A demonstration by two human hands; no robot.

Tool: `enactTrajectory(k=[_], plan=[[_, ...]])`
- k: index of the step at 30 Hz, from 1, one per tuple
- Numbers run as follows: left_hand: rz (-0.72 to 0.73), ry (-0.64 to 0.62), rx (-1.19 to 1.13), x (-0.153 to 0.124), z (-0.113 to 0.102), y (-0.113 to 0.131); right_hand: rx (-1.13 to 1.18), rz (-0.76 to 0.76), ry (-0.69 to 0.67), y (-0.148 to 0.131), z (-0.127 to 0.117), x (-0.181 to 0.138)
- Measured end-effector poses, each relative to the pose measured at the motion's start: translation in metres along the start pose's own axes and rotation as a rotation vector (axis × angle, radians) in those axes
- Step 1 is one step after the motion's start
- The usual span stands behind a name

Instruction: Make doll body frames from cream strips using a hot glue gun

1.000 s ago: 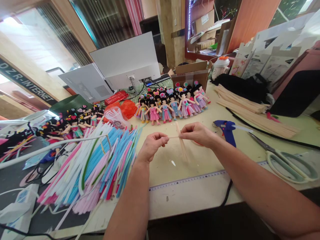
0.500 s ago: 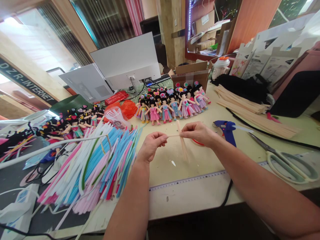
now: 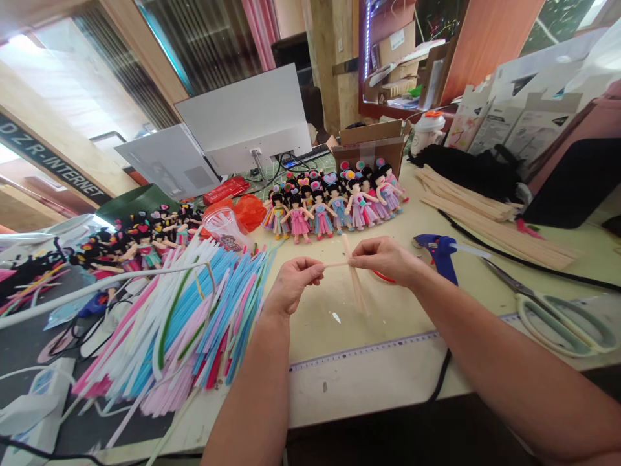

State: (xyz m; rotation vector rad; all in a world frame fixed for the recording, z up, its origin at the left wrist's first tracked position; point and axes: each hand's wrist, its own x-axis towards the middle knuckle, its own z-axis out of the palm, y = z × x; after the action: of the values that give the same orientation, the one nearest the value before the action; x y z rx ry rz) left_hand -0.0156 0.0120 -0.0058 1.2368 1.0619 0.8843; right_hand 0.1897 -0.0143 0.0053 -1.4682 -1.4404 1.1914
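Note:
Over the middle of the pale table (image 3: 412, 323), my left hand (image 3: 291, 283) pinches one end of a thin beige pipe cleaner (image 3: 336, 264). My right hand (image 3: 385, 257) is closed on its other end and on a small bundle of beige pipe cleaners (image 3: 356, 288) that hangs down from my fingers. The strand runs level between both hands. A row of small dolls in pink and blue dresses (image 3: 330, 204) stands just beyond my hands.
A heap of blue, pink and white pipe cleaners (image 3: 184, 323) lies at the left, with more dolls (image 3: 140, 239) behind it. A blue glue gun (image 3: 439, 252), scissors (image 3: 557, 310), long beige stems (image 3: 485, 213), a ruler (image 3: 369, 349) and a monitor (image 3: 247, 120) surround the area.
My hands have shifted very slightly; the grip on the strand and bundle is unchanged.

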Motion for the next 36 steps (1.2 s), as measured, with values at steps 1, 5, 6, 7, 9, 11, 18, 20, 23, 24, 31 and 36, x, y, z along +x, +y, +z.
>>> enactTrajectory(k=[1,5,6,7,9,11,18,20,23,24,31,36], plan=[[-0.001,0.0,0.0,0.0001,-0.0001,0.0001,-0.002,0.0,0.002,-0.0002,0.0,-0.0002],[0.001,-0.007,0.0,0.0001,-0.0007,0.0004,-0.007,-0.002,0.004,0.0002,-0.0001,-0.0002],[0.003,-0.009,0.001,-0.0001,-0.0007,0.0006,-0.007,-0.004,0.002,0.0006,-0.0001,0.0],[0.007,-0.012,0.003,-0.0003,-0.0007,0.0008,-0.009,-0.006,-0.001,0.0011,0.0,0.0002],[0.019,-0.017,0.009,-0.0009,-0.0007,0.0015,-0.014,-0.015,-0.002,0.0021,0.0,0.0008],[0.028,-0.019,0.015,-0.0015,-0.0006,0.0021,-0.013,-0.02,-0.006,0.0028,-0.0001,0.0012],[0.03,0.022,0.026,-0.0005,-0.0029,0.0017,-0.001,-0.046,0.016,0.004,-0.0023,0.0028],[0.043,0.024,0.03,-0.0003,-0.0033,0.0017,-0.002,-0.054,0.024,0.005,-0.0029,0.0036],[0.066,0.017,0.032,-0.0007,-0.0032,0.0025,-0.005,-0.07,0.014,0.0067,-0.0031,0.0046],[0.071,0.015,0.031,-0.001,-0.0031,0.0027,-0.005,-0.075,0.008,0.007,-0.0031,0.0048],[0.069,-0.001,-0.005,-0.0014,-0.0029,0.0032,0.018,-0.064,-0.005,0.0061,-0.0023,0.0034],[0.029,-0.006,-0.025,-0.0023,-0.0025,0.0045,0.012,-0.072,0.004,0.0081,-0.0023,0.0048]])
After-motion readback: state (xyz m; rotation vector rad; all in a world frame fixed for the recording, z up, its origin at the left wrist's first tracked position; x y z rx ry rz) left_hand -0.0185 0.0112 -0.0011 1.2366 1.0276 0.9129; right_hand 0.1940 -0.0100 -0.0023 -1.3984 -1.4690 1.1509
